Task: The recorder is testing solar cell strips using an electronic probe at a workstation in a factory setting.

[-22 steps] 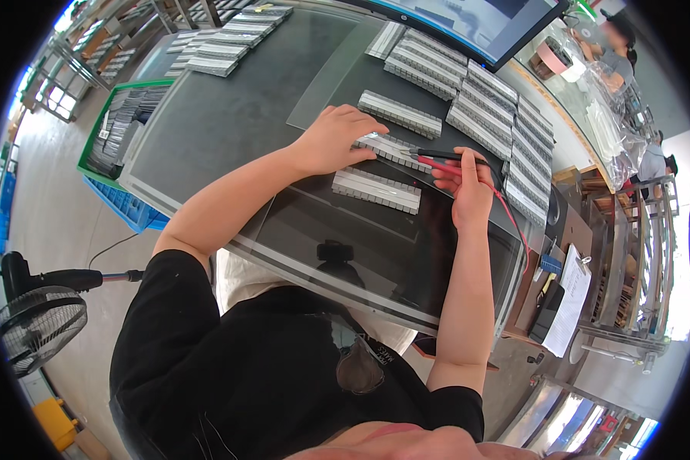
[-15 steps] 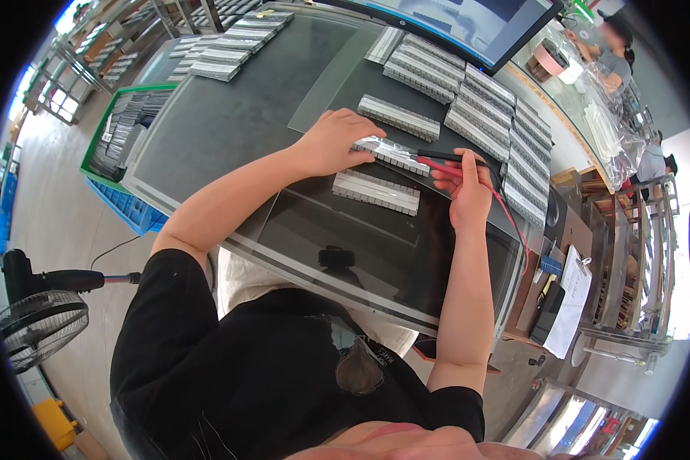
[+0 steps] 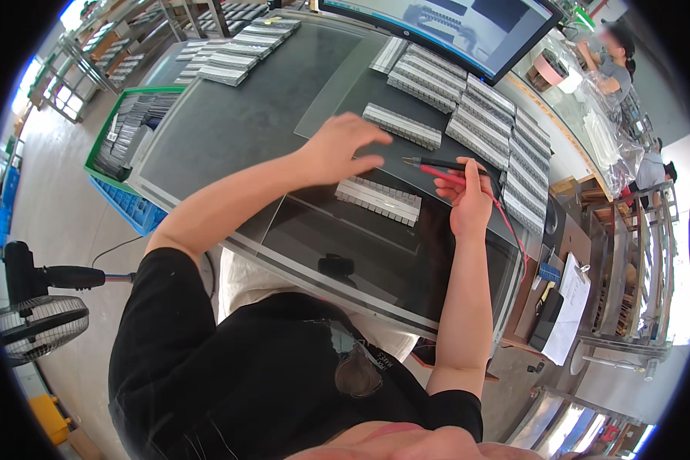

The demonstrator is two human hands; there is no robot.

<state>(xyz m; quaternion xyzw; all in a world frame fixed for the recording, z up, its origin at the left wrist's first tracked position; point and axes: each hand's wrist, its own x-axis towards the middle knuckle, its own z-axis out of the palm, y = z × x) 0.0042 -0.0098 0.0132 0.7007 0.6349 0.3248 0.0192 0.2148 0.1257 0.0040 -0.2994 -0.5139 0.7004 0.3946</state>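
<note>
My right hand (image 3: pixel 469 201) is closed around a pair of test probes, a black probe (image 3: pixel 441 163) and a red probe (image 3: pixel 446 175), with tips pointing left. My left hand (image 3: pixel 346 148) hovers empty over the table, thumb and fingers apart and slightly blurred. Just below both hands lies a grey-and-white segmented strip (image 3: pixel 378 201); it looks broad, and I cannot tell whether two lie edge to edge. Beyond my left fingertips rests another segmented strip (image 3: pixel 402 125). The probe tips touch neither of them.
Rows of similar strips (image 3: pixel 479 115) cover the table's right side below a monitor (image 3: pixel 468 31). More strips (image 3: pixel 245 50) lie at the far left. A green crate (image 3: pixel 100 146) stands left of the table (image 3: pixel 230 115). A clipboard (image 3: pixel 569 307) and fan (image 3: pixel 46 322) flank me; a person works at far right.
The strip that was between my left fingers and the probes has left that spot, and the near strip looks broader. My left hand has let go and opened; the right keeps the probes.
</note>
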